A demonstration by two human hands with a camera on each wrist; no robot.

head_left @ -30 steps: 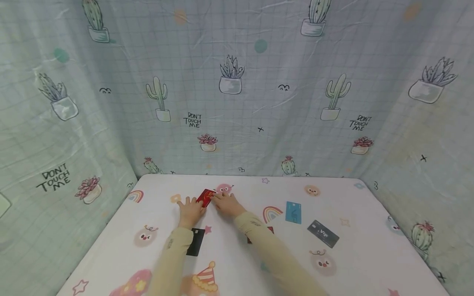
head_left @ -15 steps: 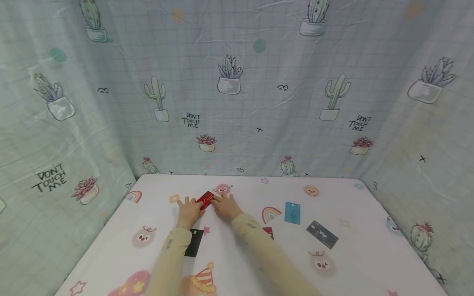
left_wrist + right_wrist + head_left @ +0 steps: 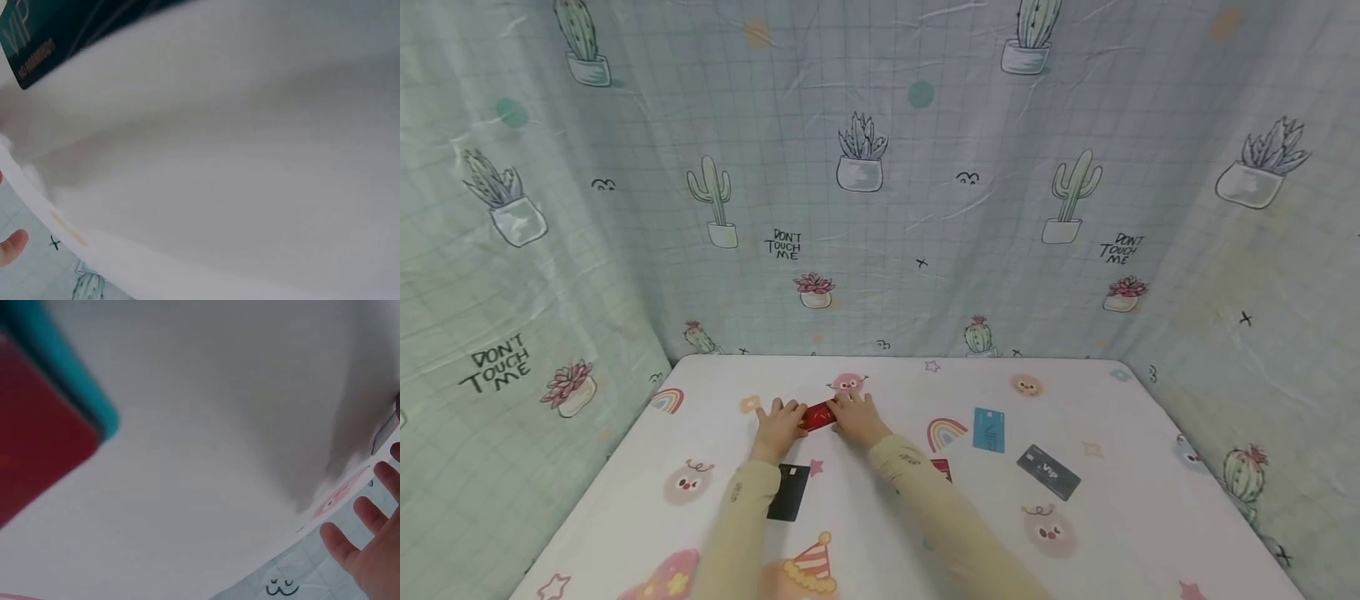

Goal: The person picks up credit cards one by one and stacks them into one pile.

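A red VIP card lies between the two hands near the back of the table, its long side slightly tilted in the head view. My left hand pinches its left end with thumb and fingers. At its right end, my right hand holds it, fingers over the corner. The right wrist view shows the right hand with some fingers spread and a thin card edge beside the others. Only a fingertip of the left hand shows clearly in the left wrist view.
A black card lies beside the left sleeve, and another red card is partly under the right forearm. Farther right are a blue VIP card and a dark grey VIP card. A patterned curtain rises behind the white table.
The red card between the hands has turned from a steep diagonal to nearly level and come slightly nearer. Both hands have stayed at its ends; the right has shifted a little.
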